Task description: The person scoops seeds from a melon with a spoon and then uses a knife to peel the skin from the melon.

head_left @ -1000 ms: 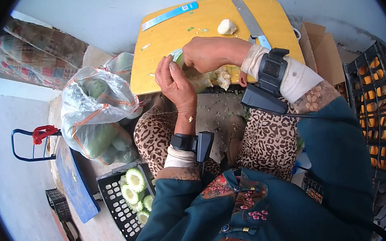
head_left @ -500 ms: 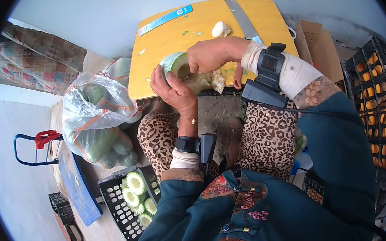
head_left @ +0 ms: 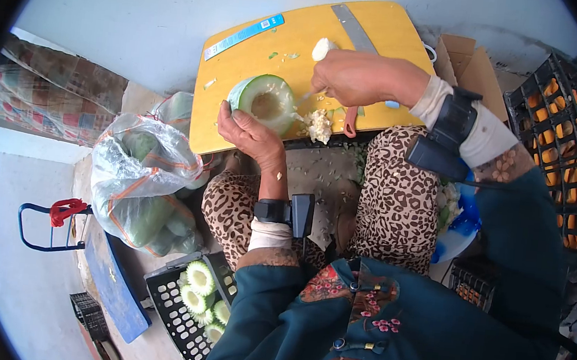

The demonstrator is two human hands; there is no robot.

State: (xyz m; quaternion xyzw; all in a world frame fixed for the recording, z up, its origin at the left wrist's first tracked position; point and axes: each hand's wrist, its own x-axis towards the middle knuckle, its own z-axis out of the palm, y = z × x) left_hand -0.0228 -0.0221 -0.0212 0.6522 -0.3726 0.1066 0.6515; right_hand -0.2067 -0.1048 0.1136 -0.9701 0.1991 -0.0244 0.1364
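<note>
A hollowed ring of winter melon [head_left: 284, 112] stands on the yellow board [head_left: 244, 61], its open face turned right. My left hand [head_left: 248, 133] holds its near left side, fingers curled round the green rind. In my right hand [head_left: 354, 77], closed just right of the ring, is what looks like a spoon [head_left: 303, 99]; only its shiny end shows near the opening. Scooped pale pulp with seeds [head_left: 319, 125] lies at the board's near edge. Beside it is a reddish-brown tool handle [head_left: 351, 122]. A white chunk [head_left: 323, 48] sits just beyond my right hand.
A long metal blade [head_left: 355, 28] and a blue strip [head_left: 244, 37] lie on the board. At left, a plastic bag [head_left: 142, 180] holds green melons. Below it stands a black crate [head_left: 172, 301] with cut melon rings [head_left: 200, 278]. A cardboard box [head_left: 476, 70] and a black crate [head_left: 550, 129] are at right.
My right hand has come out of the melon's hollow and moved right with the tool. The melon ring has turned, its opening now in full view; my left hand stays on it.
</note>
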